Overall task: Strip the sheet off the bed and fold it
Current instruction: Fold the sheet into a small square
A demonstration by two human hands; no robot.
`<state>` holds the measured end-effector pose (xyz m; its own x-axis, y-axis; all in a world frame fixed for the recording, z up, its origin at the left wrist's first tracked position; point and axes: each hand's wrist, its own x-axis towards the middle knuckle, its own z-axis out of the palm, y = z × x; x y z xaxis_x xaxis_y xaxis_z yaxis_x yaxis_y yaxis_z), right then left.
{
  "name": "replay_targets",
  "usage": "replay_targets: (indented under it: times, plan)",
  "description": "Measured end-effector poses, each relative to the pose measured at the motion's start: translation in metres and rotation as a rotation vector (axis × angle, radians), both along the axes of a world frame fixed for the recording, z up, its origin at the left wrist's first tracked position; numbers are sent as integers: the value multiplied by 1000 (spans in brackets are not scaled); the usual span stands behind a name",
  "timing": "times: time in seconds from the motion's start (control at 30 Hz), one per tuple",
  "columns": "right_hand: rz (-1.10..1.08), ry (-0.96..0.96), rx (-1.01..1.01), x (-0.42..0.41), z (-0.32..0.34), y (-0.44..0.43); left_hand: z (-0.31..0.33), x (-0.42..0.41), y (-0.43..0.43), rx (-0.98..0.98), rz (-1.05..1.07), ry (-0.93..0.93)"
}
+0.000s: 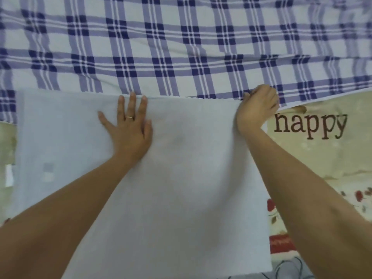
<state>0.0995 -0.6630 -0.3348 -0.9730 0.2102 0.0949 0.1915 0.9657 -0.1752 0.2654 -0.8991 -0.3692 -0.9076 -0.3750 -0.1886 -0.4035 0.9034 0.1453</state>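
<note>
Two hands work the pale sheet (181,188), which lies folded flat on the bed's flowered cover (322,162), far edge against a plaid cloth (181,47). The left hand (128,131) presses with fingers spread wide, probably pinning the layers. The right hand (257,107) has its fingers curled round the far corner, seemingly to square it.

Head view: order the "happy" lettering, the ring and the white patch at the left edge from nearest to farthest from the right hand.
From the right hand, gripping the sheet at its corner:
1. "happy" lettering, just to its right.
2. Ring, on the left hand, leftward.
3. White patch, at the far left edge.
</note>
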Motion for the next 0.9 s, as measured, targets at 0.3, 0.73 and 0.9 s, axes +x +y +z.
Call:
replay_targets:
  times: [0.3, 0.73, 0.9]
  plan:
    - [679, -229, 195, 57, -35, 48, -3, -1, 1, -39, -10, 26]
    - [819, -179, -62, 200, 10, -25, 32, 60, 47, 44, 67, 169]
    - [849, -367, 119, 304, -21, 101, 8, 220, 104, 50, -371, -22]
